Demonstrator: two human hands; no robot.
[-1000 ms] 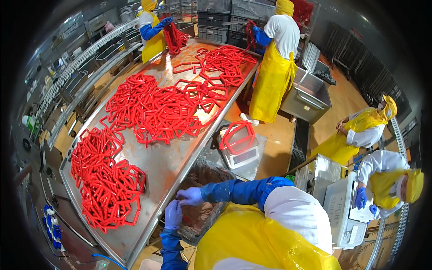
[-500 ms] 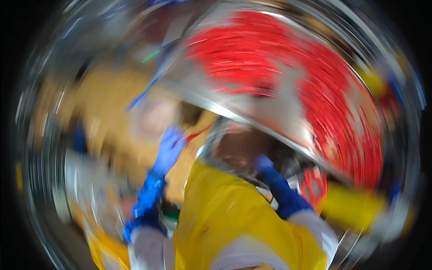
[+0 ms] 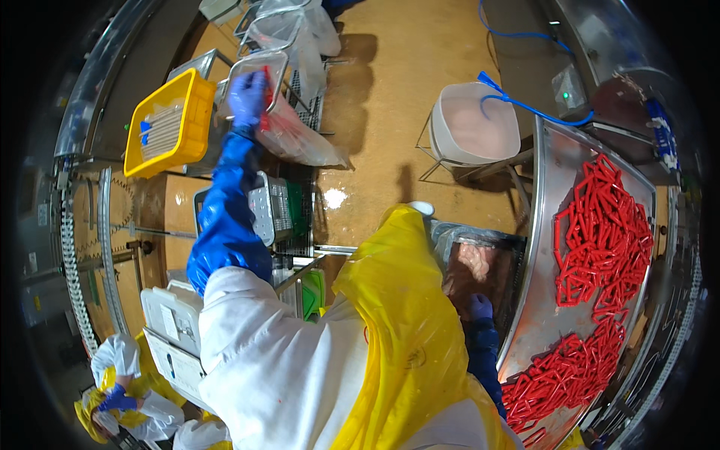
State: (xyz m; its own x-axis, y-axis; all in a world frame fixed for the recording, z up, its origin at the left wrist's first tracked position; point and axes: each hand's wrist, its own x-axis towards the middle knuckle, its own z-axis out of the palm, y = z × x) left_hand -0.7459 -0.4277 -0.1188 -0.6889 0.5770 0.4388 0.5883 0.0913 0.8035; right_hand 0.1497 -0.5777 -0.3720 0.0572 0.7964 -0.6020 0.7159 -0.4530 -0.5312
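Note:
My left hand (image 3: 247, 99), in a bluish-purple glove and blue oversleeve, is stretched out to the far left. Its fingers are closed around a limp red strip (image 3: 266, 84), above a clear plastic bag (image 3: 294, 136) hung in a metal frame. Close to my body on the right, my right hand (image 3: 481, 305), also gloved, is low at a dark tub (image 3: 504, 259) lined with clear plastic. The tub holds pinkish-brown liquid and a pale pink lump (image 3: 473, 259). The fingers of that hand are mostly hidden, and a grip cannot be made out.
Red sausages (image 3: 600, 240) lie heaped on a steel table (image 3: 534, 247) at the right. A white bin (image 3: 476, 112) with pinkish liquid stands beyond it. Left are a yellow crate (image 3: 169, 124) and a grey crate (image 3: 268, 210). A co-worker (image 3: 124, 390) is at the lower left.
My body and view have turned left, and the table now lies along the right. My left arm has reached out to the bag with the red strip. My right hand stays at the tub.

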